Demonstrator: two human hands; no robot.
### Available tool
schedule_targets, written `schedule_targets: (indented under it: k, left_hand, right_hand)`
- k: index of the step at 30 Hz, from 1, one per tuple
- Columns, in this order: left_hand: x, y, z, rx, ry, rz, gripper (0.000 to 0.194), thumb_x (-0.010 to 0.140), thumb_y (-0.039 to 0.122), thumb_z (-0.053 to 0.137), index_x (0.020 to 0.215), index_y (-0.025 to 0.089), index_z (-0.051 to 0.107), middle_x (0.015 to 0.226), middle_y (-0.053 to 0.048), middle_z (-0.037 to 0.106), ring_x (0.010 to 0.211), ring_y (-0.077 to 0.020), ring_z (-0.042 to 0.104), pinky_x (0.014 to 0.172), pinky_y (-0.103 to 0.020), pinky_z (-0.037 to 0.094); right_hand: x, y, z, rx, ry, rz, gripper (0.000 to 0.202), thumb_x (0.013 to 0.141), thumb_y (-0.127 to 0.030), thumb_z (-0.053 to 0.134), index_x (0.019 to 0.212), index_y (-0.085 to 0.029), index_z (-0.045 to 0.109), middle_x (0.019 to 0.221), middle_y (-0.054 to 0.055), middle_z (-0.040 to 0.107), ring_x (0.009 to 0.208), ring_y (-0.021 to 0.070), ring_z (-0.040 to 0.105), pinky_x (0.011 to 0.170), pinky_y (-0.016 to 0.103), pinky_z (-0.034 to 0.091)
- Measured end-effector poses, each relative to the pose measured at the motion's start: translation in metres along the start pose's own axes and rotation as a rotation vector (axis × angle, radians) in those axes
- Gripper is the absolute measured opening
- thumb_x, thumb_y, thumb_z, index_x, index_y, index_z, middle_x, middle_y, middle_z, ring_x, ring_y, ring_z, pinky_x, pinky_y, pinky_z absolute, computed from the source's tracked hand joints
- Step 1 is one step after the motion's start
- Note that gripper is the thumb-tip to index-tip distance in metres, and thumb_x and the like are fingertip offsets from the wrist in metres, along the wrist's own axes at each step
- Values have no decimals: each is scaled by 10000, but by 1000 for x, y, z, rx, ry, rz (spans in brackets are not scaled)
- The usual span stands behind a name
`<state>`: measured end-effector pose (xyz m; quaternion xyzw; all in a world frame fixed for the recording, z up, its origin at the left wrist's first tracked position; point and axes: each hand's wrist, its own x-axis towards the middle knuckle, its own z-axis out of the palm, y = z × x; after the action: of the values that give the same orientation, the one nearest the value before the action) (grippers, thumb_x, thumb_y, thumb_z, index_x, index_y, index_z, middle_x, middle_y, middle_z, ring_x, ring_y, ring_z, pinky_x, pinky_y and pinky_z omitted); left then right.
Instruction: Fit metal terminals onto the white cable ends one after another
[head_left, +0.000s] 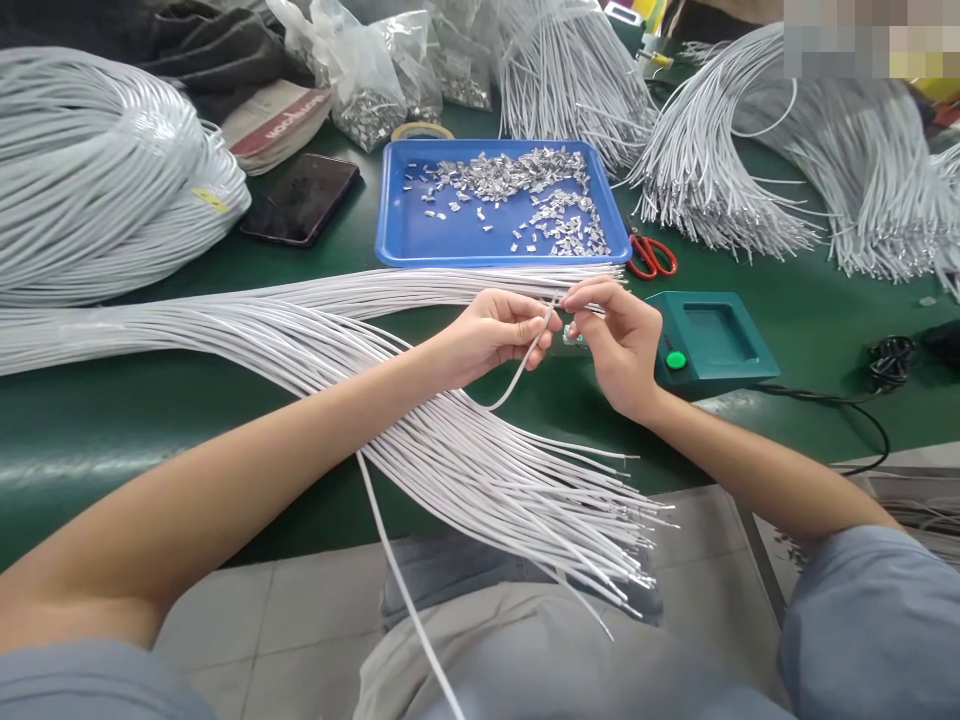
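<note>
Between the thumb and fingers of my left hand [504, 335] is one white cable [517, 372], its end pointing up. My right hand [619, 335] meets it there, thumb and forefinger pinched near the cable's tip; whatever tiny part they pinch is too small to make out. Some small shiny metal pieces [574, 335] show under the curled right fingers. Below both hands a bundle of white cables [450, 450] fans out over the table's front edge, with stripped ends. Just beyond them lies another row of white cables [420, 290].
A blue tray [427, 240] holds many small metal clips. Red-handled scissors [652, 257] lie right of it, near a green device [716, 335] with a lit button. A phone [302, 198], a large cable coil [97, 180], bags of clips [367, 90] and cable bundles [720, 150] stand behind.
</note>
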<state>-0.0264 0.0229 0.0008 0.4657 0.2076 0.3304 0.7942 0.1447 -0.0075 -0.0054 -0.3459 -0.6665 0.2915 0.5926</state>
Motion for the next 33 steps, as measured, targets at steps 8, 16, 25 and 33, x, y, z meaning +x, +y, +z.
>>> schedule_targets:
  k: [8,16,25,33]
  left_hand:
    - [0,-1,1,31,-5,-10,310,649,326,876,750,78,719,604,-14,652,496,-78,606,505,-181,506]
    - [-1,-1,3,66,-2,1,307,644,332,878,750,90,721,634,-17,677,516,-85,626,520,-182,522]
    - [1,-7,-1,120,-14,56,272,680,325,855,781,102,737,724,-40,720,617,-106,673,607,-199,564]
    - [0,-3,3,65,38,43,311,643,338,876,748,96,713,637,-14,685,552,-95,652,549,-179,530]
  right_hand:
    - [3,2,1,119,4,99,149,795,-266,697,935,-237,653,829,-14,666,754,107,656,550,222,535]
    - [6,-2,0,251,-53,245,264,756,-230,738,982,-244,602,682,-68,620,597,82,628,545,238,538]
    - [5,-4,1,311,-106,273,274,785,-254,701,1023,-255,567,725,-51,562,594,77,555,499,231,461]
    - [1,4,-2,32,0,91,235,820,-238,556,1049,-275,595,835,9,567,773,147,570,550,270,508]
